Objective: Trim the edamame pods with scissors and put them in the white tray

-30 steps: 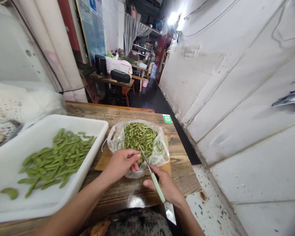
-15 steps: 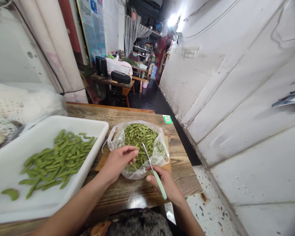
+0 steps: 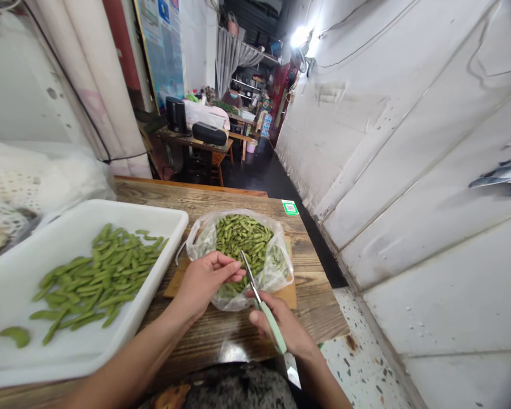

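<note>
My left hand [image 3: 206,278] is closed in a pinch over the near edge of a clear plastic bag [image 3: 276,271] full of green bean pods [image 3: 241,236]; what sits between its fingertips is too small to make out. My right hand [image 3: 281,324] grips scissors [image 3: 262,304] with pale green handles, their blades pointing up toward my left fingertips. The bag rests on a wooden cutting board [image 3: 287,294] on the wooden table [image 3: 221,199].
A large white tray [image 3: 72,352] with several trimmed pods [image 3: 93,278] fills the left of the table. A white tiled wall [image 3: 409,170] runs close on the right. A green sticker [image 3: 289,207] lies at the table's far edge. A person sits far back.
My left hand dipped into the bag and now has come back to a pinch near the blades. The scissors swung slightly left toward my left fingertips.
</note>
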Demonstrator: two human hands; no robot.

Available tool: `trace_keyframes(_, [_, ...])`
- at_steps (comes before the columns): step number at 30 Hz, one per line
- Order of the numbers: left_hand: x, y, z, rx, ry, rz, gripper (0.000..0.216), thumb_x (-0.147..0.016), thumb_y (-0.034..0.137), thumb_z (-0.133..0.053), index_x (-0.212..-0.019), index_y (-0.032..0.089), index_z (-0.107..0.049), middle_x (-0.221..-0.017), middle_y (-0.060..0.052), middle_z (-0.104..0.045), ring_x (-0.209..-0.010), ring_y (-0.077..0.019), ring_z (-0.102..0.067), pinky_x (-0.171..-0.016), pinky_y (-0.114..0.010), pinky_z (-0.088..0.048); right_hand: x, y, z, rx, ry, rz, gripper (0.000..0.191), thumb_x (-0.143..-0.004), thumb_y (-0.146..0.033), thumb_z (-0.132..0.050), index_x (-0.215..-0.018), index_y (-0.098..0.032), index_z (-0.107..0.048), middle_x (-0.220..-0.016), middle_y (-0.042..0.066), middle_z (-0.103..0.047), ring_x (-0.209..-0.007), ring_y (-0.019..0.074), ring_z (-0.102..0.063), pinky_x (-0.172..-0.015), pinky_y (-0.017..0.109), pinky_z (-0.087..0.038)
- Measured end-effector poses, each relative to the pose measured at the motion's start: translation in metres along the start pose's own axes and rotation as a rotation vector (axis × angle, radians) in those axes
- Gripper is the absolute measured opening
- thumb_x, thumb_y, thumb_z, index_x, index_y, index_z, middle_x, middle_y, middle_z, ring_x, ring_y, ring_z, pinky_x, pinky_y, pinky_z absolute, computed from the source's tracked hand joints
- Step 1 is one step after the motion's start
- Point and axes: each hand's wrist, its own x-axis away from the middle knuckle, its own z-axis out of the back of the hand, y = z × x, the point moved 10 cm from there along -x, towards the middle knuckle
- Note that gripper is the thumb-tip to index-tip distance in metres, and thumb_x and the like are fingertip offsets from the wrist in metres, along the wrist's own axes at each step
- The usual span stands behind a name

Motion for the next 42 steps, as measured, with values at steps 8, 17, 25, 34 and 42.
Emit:
trace_keyframes(8, [0.004, 0.004, -0.003, -0.053, 0.001, -0.014, 0.031, -0.058, 0.038, -0.079, -0.069, 0.014, -0.062, -0.063, -0.003, -0.071, -0.060, -0.0147, -0.066, -0.062, -0.027, -0.053, 0.001, -0.003, 0.000, -0.056, 0.011, -0.009, 0.060, -0.079, -0.059, -0.061, -0.120, -0.016, -0.055, -0.065, -0.004, -0.045, -0.049, 0.0075, -0.043, -0.044, 0.019, -0.038])
trace_keyframes(17, [-0.003, -0.004, 0.001, -0.013, 0.019, -0.017, 0.032, -0.057, 0.038, -0.078, -0.070, 0.015, -0.060, -0.068, -0.005, -0.071, -0.066, -0.0162, -0.067, -0.068, -0.030, -0.053, -0.005, 0.013, 0.009, -0.178, 0.085, -0.054, 0.049, -0.074, -0.054, -0.068, -0.100, -0.014, -0.058, -0.047, -0.009, -0.041, -0.032, 0.0052, -0.035, -0.030, 0.016, -0.029])
trace_keyframes(25, [-0.034, 0.009, 0.004, -0.471, 0.070, -0.211, 0.014, -0.065, 0.027, -0.062, -0.076, 0.018, -0.064, -0.079, -0.004, -0.069, -0.073, -0.0199, -0.063, -0.071, -0.034, -0.049, -0.006, 0.018, 0.022, -0.231, 0.158, -0.029, 0.051, -0.074, -0.054, -0.067, -0.103, -0.013, -0.055, -0.047, -0.010, -0.043, -0.033, 0.0055, -0.037, -0.032, 0.016, -0.034])
trace_keyframes(34, [-0.046, -0.003, -0.042, -1.231, -0.128, -0.438, 0.022, -0.080, 0.022, -0.051, -0.083, 0.018, -0.073, -0.092, -0.011, -0.071, -0.091, -0.0254, -0.062, -0.085, -0.035, -0.042, 0.000, 0.030, 0.021, -0.242, 0.154, -0.071, 0.052, -0.073, -0.055, -0.067, -0.105, -0.015, -0.054, -0.048, -0.010, -0.043, -0.034, 0.0065, -0.037, -0.032, 0.017, -0.034])
trace_keyframes(42, [-0.026, 0.015, -0.025, -0.741, -0.171, -0.235, 0.027, -0.076, 0.043, -0.054, -0.080, 0.021, -0.070, -0.077, -0.002, -0.074, -0.077, -0.0213, -0.066, -0.074, -0.029, -0.046, 0.000, 0.016, 0.028, 0.013, 0.185, 0.020, 0.053, -0.077, -0.054, -0.064, -0.114, -0.016, -0.059, -0.060, -0.004, -0.050, -0.052, 0.0111, -0.047, -0.050, 0.022, -0.041])
